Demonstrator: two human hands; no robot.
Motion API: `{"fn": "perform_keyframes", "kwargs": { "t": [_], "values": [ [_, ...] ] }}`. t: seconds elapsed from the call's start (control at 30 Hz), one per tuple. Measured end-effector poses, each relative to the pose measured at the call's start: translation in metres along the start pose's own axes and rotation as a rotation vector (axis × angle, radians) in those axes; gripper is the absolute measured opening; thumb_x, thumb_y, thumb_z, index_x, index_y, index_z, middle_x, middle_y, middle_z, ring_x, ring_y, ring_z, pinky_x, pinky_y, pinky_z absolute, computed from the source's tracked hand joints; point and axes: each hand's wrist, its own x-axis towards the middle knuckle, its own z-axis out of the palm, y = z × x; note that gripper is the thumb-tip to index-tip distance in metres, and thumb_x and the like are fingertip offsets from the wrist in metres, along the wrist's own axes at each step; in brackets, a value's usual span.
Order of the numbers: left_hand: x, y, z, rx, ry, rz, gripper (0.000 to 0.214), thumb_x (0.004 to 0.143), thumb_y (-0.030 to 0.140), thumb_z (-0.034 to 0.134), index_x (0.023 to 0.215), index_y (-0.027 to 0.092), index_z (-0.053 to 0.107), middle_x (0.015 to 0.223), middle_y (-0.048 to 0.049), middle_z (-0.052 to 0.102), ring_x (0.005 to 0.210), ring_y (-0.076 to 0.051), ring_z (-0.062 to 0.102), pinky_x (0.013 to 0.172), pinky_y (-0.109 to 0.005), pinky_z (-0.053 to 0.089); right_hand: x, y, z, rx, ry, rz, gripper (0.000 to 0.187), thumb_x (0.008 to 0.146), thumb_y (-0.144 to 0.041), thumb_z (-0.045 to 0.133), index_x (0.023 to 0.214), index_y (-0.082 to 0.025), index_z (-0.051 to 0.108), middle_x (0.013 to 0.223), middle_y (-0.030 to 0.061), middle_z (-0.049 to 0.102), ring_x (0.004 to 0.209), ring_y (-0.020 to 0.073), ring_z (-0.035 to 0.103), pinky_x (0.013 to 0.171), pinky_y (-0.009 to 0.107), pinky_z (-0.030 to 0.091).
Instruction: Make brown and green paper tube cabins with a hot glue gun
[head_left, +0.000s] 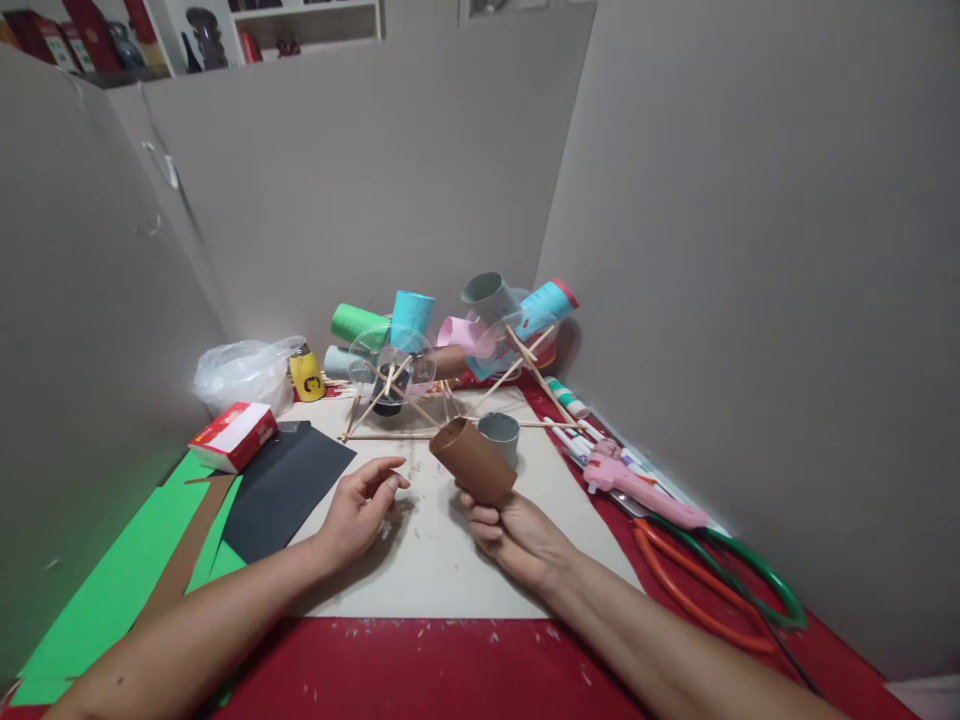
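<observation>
My right hand (506, 525) grips a brown paper tube (474, 462), tilted with its open end toward the upper left. Just behind that tube a grey tube (500, 432) stands on the pale board (427, 585). Left of it, my left hand (364, 510) hovers over the board with fingers loosely curled and apart, holding nothing. Farther back rises a wheel-like model of wooden sticks (390, 385) and clear discs, with coloured tubes around it, among them a green tube (360, 325), a turquoise tube (412, 318) and a pink tube (463, 337).
At left lie green sheets (97, 595), a black sheet (289, 490), a red-and-white box (234, 437), a plastic bag (244, 372) and a yellow tube (306, 375). To the right are a pink glue gun (645, 490), markers and large scissors (694, 585). Grey walls enclose the table.
</observation>
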Motion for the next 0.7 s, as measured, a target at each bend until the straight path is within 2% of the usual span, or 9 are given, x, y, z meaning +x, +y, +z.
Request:
{"fn": "perform_keyframes", "kwargs": {
  "t": [0.1, 0.2, 0.3, 0.4, 0.53, 0.7],
  "values": [
    [0.003, 0.009, -0.002, -0.029, 0.026, -0.022, 0.032, 0.086, 0.032, 0.057, 0.111, 0.012, 0.061, 0.084, -0.0059, 0.067, 0.061, -0.009, 0.054, 0.058, -0.021, 0.045, -0.005, 0.001, 0.003, -0.026, -0.046, 0.0, 0.012, 0.058, -0.012, 0.06, 0.069, -0.015, 0.057, 0.054, -0.0014, 0.052, 0.039, 0.0018, 0.026, 0.034, 0.012, 0.017],
    [0.0, 0.025, -0.005, -0.111, 0.018, -0.115, 0.036, 0.084, 0.039, 0.06, 0.106, 0.011, 0.063, 0.073, -0.0043, 0.067, 0.054, -0.008, 0.055, 0.054, -0.02, 0.043, -0.01, 0.002, 0.007, -0.083, -0.1, -0.045, 0.014, 0.056, -0.016, 0.065, 0.066, -0.016, 0.056, 0.05, -0.0033, 0.049, 0.038, 0.0025, 0.027, 0.035, 0.014, 0.018],
    [-0.009, 0.043, -0.006, -0.194, -0.01, -0.207, 0.044, 0.084, 0.05, 0.058, 0.097, 0.009, 0.066, 0.06, -0.0033, 0.064, 0.047, -0.009, 0.056, 0.05, -0.02, 0.043, -0.014, 0.003, 0.009, -0.177, -0.136, -0.124, 0.012, 0.06, -0.023, 0.067, 0.064, -0.016, 0.057, 0.045, -0.0049, 0.047, 0.037, 0.0033, 0.028, 0.036, 0.016, 0.02],
    [-0.023, 0.056, -0.005, -0.212, -0.03, -0.266, 0.049, 0.081, 0.057, 0.058, 0.083, 0.009, 0.066, 0.056, -0.0047, 0.064, 0.043, -0.01, 0.057, 0.046, -0.02, 0.043, -0.016, 0.005, 0.009, -0.303, -0.17, -0.205, 0.01, 0.065, -0.024, 0.066, 0.061, -0.015, 0.062, 0.041, -0.0051, 0.046, 0.036, 0.0046, 0.031, 0.036, 0.018, 0.021],
    [-0.036, 0.061, -0.002, -0.145, -0.05, -0.338, 0.041, 0.074, 0.051, 0.068, 0.069, 0.01, 0.063, 0.052, -0.0025, 0.063, 0.043, -0.01, 0.059, 0.046, -0.018, 0.045, -0.02, 0.009, 0.01, -0.447, -0.219, -0.279, 0.008, 0.063, -0.021, 0.069, 0.061, -0.014, 0.066, 0.042, -0.0056, 0.048, 0.038, 0.0062, 0.037, 0.038, 0.019, 0.026],
    [-0.043, 0.05, 0.002, -0.076, -0.051, -0.423, 0.027, 0.069, 0.034, 0.069, 0.057, 0.011, 0.06, 0.046, -0.0013, 0.06, 0.038, -0.009, 0.055, 0.042, -0.017, 0.042, -0.024, 0.012, 0.011, -0.569, -0.254, -0.339, 0.01, 0.065, -0.024, 0.068, 0.062, -0.014, 0.068, 0.048, -0.0041, 0.053, 0.044, 0.0078, 0.041, 0.044, 0.021, 0.03]
  ]
}}
